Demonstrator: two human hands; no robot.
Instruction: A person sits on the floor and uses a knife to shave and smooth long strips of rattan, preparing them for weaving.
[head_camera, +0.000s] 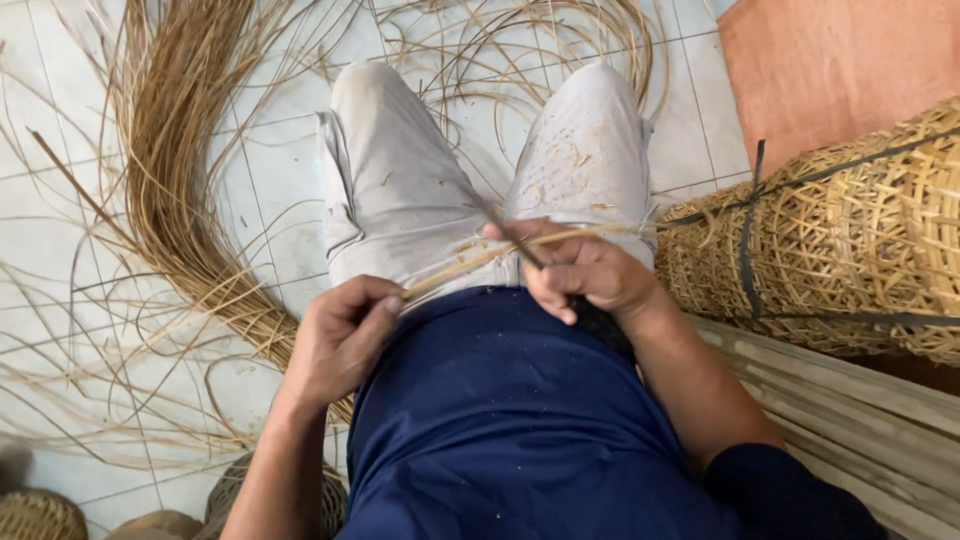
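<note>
Nearby, woven baskets (850, 250) beside right hand (585, 272), rattan bundle (175, 160) left.

Two hands (340, 335), one knife (510, 238), one woven basket (830, 260).

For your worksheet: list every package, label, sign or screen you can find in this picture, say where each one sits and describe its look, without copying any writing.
No labels, signs or screens show.
Nearest to a package: the basket bundle, right of the person's lap, tan open-weave wicker tied with dark straps.
The left hand and right hand hold only a bare rattan strip and a dark knife.
</note>
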